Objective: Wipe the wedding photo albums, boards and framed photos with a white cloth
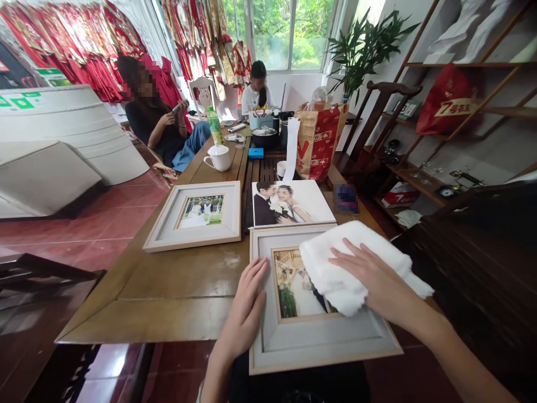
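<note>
**Flat palms on a frame and a cloth**

A pale grey-white wooden picture frame (319, 350) with a wedding photograph lies face up at the near end of the long brown wooden worktop (180, 285). Its closest rail appears to jut past the worktop's edge, towards the person.

The left hand (245, 308) lies flat along the frame's left rail, fingers stretched out and close together, gripping nothing. It looks like a bracing hold that pins the frame so it cannot slide sideways.

The right hand (373, 274) rests palm down on a folded, fluffy white cloth (335, 285), fingers spread and not curled around it. The cloth covers the frame's upper right corner and part of the glass. The spread fingers seem meant to press a wide patch of cloth evenly against the surface.

Just beyond this frame, touching or nearly touching its far rail, lies an unframed wedding portrait print (302, 196). To its left, apart from the first frame, sits a second pale wooden frame (168, 224).

Farther up the worktop stand a white lidded mug (218, 157), a green plastic bottle (215, 126) and a red and tan paper carrier bag (319, 140). Two other people sit near the far end, their hands well away from the frames.
</note>
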The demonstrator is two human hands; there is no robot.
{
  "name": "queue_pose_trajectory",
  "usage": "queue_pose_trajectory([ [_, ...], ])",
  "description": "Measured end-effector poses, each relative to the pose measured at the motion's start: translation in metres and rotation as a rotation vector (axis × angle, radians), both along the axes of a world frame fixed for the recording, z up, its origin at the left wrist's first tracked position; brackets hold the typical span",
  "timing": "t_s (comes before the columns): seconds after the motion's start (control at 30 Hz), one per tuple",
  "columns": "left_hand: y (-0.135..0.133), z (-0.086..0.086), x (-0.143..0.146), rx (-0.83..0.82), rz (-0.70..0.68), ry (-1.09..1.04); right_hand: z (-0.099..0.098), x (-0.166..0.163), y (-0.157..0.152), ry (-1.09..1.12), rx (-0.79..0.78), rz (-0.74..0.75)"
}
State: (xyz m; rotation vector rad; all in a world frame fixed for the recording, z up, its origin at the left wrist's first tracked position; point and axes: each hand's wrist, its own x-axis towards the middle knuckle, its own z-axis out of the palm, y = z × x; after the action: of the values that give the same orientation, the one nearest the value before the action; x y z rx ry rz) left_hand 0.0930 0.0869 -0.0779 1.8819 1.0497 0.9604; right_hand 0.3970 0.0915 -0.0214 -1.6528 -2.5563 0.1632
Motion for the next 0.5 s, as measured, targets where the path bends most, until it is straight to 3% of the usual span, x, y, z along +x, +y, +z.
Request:
queue_pose_trajectory([
  [0.2,0.0,0.001,0.0,0.009,-0.001,-0.008,-0.013,0.018,-0.069,0.138,-0.055,0.047],
  [0.3,0.0,0.001,-0.001,0.007,-0.01,0.005,-0.016,0.03,-0.087,0.172,-0.078,0.098],
  [0.4,0.002,0.003,-0.002,-0.008,-0.027,0.026,-0.014,0.032,-0.082,0.18,-0.06,0.051],
  [0.5,0.002,0.005,-0.003,-0.015,-0.035,0.04,-0.009,0.025,-0.054,0.15,-0.021,-0.017],
])
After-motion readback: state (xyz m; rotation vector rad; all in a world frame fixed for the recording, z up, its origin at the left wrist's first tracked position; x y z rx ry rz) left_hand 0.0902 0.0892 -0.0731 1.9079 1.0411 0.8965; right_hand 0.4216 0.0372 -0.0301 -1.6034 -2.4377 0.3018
